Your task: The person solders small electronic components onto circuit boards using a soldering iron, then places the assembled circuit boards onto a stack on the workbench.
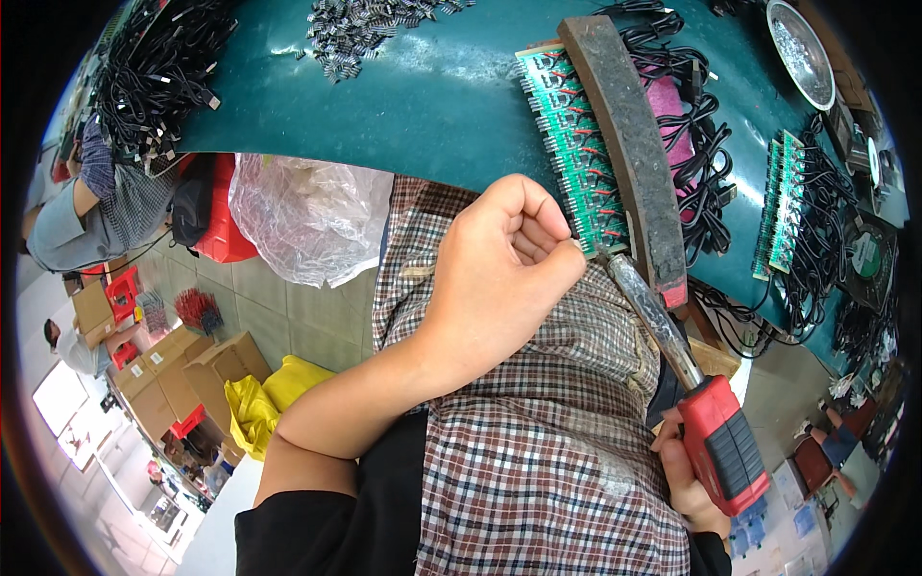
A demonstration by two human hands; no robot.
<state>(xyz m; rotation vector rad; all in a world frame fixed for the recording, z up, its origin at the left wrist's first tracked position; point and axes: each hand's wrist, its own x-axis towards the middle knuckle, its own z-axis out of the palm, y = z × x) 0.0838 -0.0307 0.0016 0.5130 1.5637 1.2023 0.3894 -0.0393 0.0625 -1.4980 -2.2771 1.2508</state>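
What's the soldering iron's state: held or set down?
Held: the right hand grips the soldering iron by its red-and-black handle, tip by the near end of the green circuit board.

Your green bench [442,125] bore a pile of small parts [351,36] at its far side and a heap of black cables [144,86] at your left. Closer in, a green circuit panel [565,134] lay beside a long dark bar [626,144], coiled leads [709,158] past it. Further right lay more green boards [790,197] and a round metal dish [800,56].
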